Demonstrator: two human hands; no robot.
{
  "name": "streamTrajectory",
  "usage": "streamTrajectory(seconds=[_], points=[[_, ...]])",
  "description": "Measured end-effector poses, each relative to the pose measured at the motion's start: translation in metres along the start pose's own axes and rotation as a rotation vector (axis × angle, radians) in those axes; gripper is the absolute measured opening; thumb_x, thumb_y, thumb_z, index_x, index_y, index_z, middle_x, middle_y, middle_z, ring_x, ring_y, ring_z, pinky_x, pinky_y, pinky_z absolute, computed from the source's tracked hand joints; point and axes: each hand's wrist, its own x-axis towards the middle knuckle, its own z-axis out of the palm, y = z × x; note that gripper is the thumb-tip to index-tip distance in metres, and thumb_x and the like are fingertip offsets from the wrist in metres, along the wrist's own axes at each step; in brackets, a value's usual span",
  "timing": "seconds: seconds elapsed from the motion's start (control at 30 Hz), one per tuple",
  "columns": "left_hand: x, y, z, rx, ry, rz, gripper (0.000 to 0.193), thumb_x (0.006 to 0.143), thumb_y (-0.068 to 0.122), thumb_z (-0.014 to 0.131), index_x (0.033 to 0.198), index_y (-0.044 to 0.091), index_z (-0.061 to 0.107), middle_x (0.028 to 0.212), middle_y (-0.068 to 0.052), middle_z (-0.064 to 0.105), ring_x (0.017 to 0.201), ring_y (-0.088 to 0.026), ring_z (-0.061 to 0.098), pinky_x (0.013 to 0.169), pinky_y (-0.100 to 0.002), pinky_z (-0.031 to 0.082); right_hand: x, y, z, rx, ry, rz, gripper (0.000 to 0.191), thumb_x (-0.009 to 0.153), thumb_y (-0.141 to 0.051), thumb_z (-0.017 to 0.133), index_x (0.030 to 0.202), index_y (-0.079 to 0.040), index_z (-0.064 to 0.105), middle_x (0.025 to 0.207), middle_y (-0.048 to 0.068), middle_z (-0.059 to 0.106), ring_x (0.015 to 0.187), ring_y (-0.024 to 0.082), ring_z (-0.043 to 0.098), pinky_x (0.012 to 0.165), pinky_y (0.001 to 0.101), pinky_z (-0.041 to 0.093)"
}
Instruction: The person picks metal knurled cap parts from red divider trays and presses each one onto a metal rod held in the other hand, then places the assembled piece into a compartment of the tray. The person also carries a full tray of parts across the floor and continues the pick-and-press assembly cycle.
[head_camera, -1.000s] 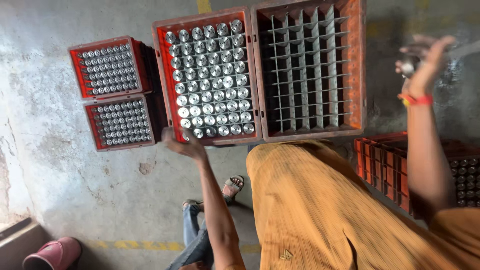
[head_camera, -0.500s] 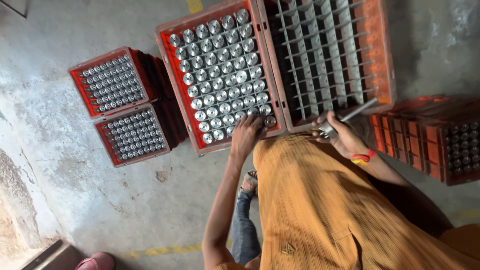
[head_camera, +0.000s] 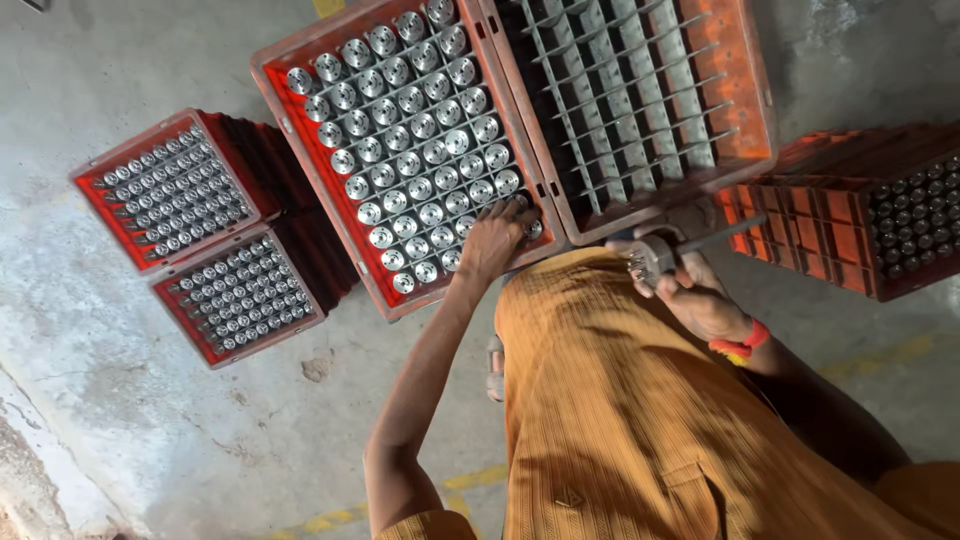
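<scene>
Full crate (head_camera: 300, 95): nearly every cell holds a metal part; grid crate (head_camera: 745, 100) beside it: cells apparently all empty, filling judged barely begun. Left hand (head_camera: 492, 240) rests on the full crate's near corner, fingers curled over parts, grasp unclear. Right hand (head_camera: 700, 300) grips one shafted part (head_camera: 655, 255) just below the grid crate.

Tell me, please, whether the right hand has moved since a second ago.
Yes. The right hand, holding a metal part, has come down from high beside the empty divider crate to just below that crate's near edge.
</scene>
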Motion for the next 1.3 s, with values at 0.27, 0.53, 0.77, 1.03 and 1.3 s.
streamTrajectory(seconds=[0.27, 0.53, 0.77, 1.03, 1.3], points=[[0.003, 0.000, 0.008, 0.117, -0.023, 0.032, 0.031, 0.087, 0.009, 0.066, 0.118, 0.012, 0.065, 0.122, -0.008, 0.064, 0.113, -0.025, 0.066, 0.091, -0.037, 0.056, -0.023, 0.035, 0.000, 0.077, 0.112, 0.085, 0.065, 0.095, -0.010, 0.069, 0.153, -0.001, 0.041, 0.143, 0.014, 0.056, 0.097, 0.010, 0.051, 0.088, 0.0262, 0.047], [0.023, -0.001, -0.006, 0.380, -0.459, 0.227, 0.049, 0.082, 0.014, 0.073, 0.128, 0.003, 0.063, 0.110, -0.011, 0.067, 0.085, -0.018, 0.071, 0.071, -0.030, 0.059, -0.017, 0.037, 0.015, -0.073, 0.120, 0.010, 0.070, 0.095, -0.003, 0.075, 0.158, 0.005, 0.047, 0.122, 0.012, 0.060, 0.091, 0.010, 0.053, 0.097, 0.0272, 0.047], [-0.046, 0.016, -0.090, -0.608, 0.395, 0.017, 0.049, 0.076, 0.028, 0.084, 0.118, 0.008, 0.070, 0.112, -0.009, 0.072, 0.100, -0.028, 0.070, 0.085, -0.040, 0.058, -0.017, 0.022, 0.032, -0.190, 0.200, -0.095, 0.064, 0.087, 0.000, 0.076, 0.145, 0.003, 0.049, 0.141, 0.014, 0.058, 0.129, 0.017, 0.059, 0.111, 0.0322, 0.048], [-0.020, 0.085, -0.012, -1.486, 0.564, -0.754, 0.031, 0.091, 0.018, 0.088, 0.094, -0.002, 0.065, 0.081, -0.012, 0.068, 0.065, -0.023, 0.062, 0.062, -0.038, 0.050, 0.007, 0.012, 0.021, -0.377, 0.154, 0.005, 0.063, 0.093, 0.004, 0.077, 0.152, 0.003, 0.055, 0.132, 0.013, 0.061, 0.114, 0.015, 0.059, 0.097, 0.0288, 0.054], [-0.006, 0.150, -0.044, -0.852, 0.344, -0.630, 0.031, 0.073, 0.021, 0.086, 0.093, 0.007, 0.068, 0.079, -0.015, 0.072, 0.075, -0.035, 0.072, 0.065, -0.043, 0.054, 0.030, -0.023, 0.005, -0.501, -0.028, -0.063, 0.061, 0.096, -0.008, 0.074, 0.151, 0.001, 0.049, 0.148, 0.012, 0.057, 0.130, 0.015, 0.058, 0.111, 0.0311, 0.050]])
